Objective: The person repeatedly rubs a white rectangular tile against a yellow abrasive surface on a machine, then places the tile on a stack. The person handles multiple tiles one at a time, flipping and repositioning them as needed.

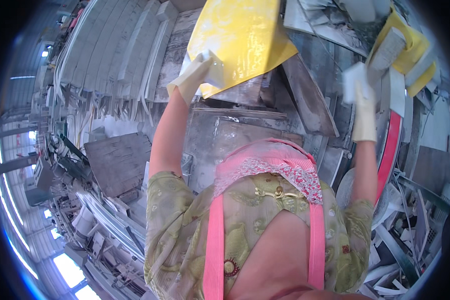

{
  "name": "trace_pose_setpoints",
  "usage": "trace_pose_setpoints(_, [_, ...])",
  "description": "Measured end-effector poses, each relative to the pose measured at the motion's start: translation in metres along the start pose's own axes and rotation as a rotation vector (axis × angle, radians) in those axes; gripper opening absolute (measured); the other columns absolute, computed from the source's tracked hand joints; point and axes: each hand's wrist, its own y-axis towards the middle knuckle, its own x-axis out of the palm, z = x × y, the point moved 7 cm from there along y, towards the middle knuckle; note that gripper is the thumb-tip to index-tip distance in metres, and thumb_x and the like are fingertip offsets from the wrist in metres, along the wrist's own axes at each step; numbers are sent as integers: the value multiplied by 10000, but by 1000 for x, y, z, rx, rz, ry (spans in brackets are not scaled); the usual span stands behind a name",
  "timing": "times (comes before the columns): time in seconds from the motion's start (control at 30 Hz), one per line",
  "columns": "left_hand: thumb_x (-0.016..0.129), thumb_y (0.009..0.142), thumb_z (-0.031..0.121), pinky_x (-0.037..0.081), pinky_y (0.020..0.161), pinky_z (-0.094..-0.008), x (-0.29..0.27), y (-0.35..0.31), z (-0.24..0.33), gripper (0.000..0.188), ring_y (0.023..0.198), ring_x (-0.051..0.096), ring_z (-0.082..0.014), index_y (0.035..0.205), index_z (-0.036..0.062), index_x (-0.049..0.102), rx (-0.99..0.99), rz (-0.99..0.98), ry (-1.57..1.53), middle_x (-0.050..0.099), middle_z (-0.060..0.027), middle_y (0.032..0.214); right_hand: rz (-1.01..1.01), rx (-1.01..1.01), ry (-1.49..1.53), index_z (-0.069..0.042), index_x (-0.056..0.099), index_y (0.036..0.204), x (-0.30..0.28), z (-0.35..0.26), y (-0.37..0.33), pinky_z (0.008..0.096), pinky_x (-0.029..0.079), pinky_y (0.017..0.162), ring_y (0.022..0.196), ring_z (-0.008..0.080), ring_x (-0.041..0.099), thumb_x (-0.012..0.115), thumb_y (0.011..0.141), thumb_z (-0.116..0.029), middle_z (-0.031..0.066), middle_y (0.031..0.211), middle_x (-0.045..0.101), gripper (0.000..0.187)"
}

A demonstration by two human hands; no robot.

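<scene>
My left hand, in a cream glove, is closed around a small white block-like piece. It lies against the lower left part of a glossy, wet-looking yellow sheet. Off to the right, my right hand wears a matching glove and is closed on another white block-like piece. That piece is smeared by motion, so its kind is unclear. Just beyond the right hand are a rough grey bar and a second, folded yellow sheet.
Long grey slabs are stacked at the far left. Worn boards lean below the yellow sheet, and a dark flat panel lies at left. A red strip runs beside my right forearm. Loose offcuts are heaped at lower right.
</scene>
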Motion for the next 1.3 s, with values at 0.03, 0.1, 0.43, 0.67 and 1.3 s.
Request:
trace_pose_setpoints(0.03, [574, 1013, 102, 608, 881, -431, 5, -8, 3, 447, 1118, 678, -293, 1426, -6, 443, -38, -28, -72, 607, -184, 1292, -117, -5, 11, 24, 724, 1060, 47, -9, -4, 279, 467, 644, 745, 72, 582, 647, 1013, -306, 10, 883, 690, 342])
trace_pose_setpoints(0.1, [578, 1001, 82, 596, 926, -427, -3, -19, 10, 482, 1163, 660, -289, 1451, 3, 422, -74, -60, -125, 595, -173, 1318, -151, 23, 212, 14, 719, 1058, 153, -18, -26, 274, 469, 641, 738, 68, 584, 642, 1017, -286, -7, 853, 675, 312])
trace_pose_setpoints(0.43, [585, 998, 234, 516, 1064, -394, -6, -66, 41, 608, 1294, 584, -255, 1533, 33, 376, 204, -291, 109, 531, -137, 1447, -441, -74, 72, -57, 511, 1385, 402, -57, -93, 427, 555, 826, 988, 344, 705, 674, 962, -404, 214, 1072, 704, 572])
trace_pose_setpoints(0.67, [454, 1039, 571, 590, 908, -340, -26, -59, 55, 667, 966, 741, -267, 1240, -34, 651, -78, 14, 67, 717, -183, 1142, -654, -197, -183, 23, 279, 1555, 404, -67, -114, 411, 517, 1000, 1235, 403, 614, 756, 884, -461, 285, 1440, 522, 955])
trace_pose_setpoints(1.3, [735, 924, 225, 456, 1003, -319, -9, -61, 57, 562, 1086, 649, -196, 1351, -95, 559, -9, 4, 173, 695, -138, 1173, -867, -377, -321, 122, 251, 1526, 375, -73, -137, 451, 479, 1076, 1349, 441, 500, 706, 882, -340, 359, 1512, 397, 914])
